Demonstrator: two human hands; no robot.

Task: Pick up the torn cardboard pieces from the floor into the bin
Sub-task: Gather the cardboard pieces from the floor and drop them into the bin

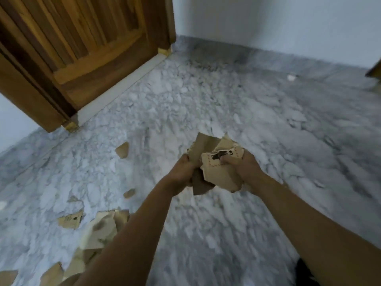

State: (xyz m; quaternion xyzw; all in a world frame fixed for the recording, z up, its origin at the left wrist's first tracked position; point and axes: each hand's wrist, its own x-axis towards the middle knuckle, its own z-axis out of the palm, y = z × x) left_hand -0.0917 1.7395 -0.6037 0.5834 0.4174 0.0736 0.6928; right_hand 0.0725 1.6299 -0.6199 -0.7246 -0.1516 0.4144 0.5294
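A bundle of torn brown cardboard pieces hangs above the marble floor, held between both hands. My left hand grips its left side and my right hand grips its right side, thumb over a piece with black print. Several more torn pieces lie on the floor at the lower left: a large pile, a printed scrap, a small scrap and another farther off. No bin is in view.
A wooden door stands at the upper left with a white sill. White walls meet the grey marble floor at the back. A small white object lies near the far wall. Something dark shows at the lower right.
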